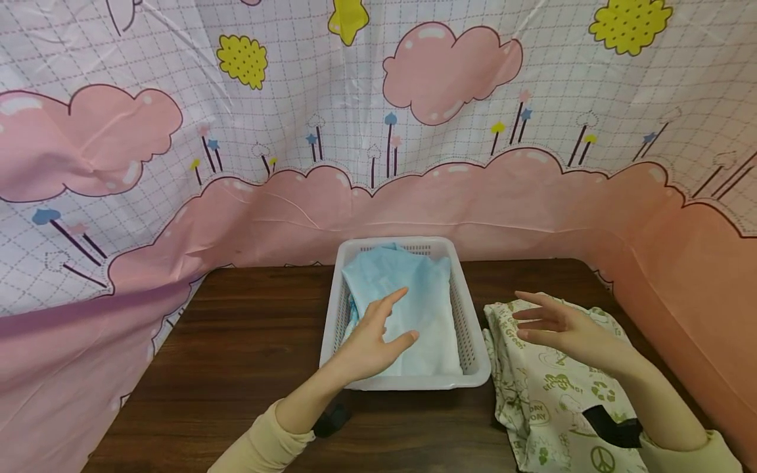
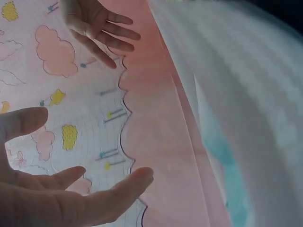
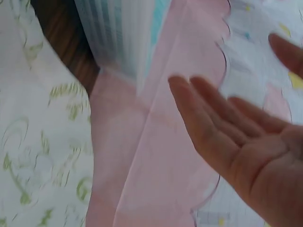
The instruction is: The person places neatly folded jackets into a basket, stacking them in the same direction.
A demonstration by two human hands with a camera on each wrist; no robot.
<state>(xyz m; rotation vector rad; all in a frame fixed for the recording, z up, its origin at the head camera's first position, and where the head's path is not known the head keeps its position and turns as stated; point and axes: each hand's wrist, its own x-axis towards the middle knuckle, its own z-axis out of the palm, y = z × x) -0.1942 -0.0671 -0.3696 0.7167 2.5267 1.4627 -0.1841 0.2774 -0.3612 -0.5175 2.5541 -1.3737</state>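
Observation:
A white plastic basket (image 1: 329, 328) stands on the brown table, and in it lies a folded light-blue and white cloth (image 1: 414, 309), perhaps a garment. My left hand (image 1: 374, 338) hovers over the basket's near left part, thumb and fingers spread and holding nothing. To the right of the basket lies a folded cream cloth with green print (image 1: 550, 387). Above its far part is my right hand (image 1: 558, 325), fingers extended toward the left and nothing in them. In the right wrist view the same right hand (image 3: 251, 146) shows apart from the printed cloth (image 3: 42, 132).
The dark wood table (image 1: 254, 341) reaches back to a patterned curtain (image 1: 367, 217) with pink clouds, which also hangs along both sides. A black strap (image 1: 612, 427) is on the right wrist and another black band (image 1: 331, 420) on the left.

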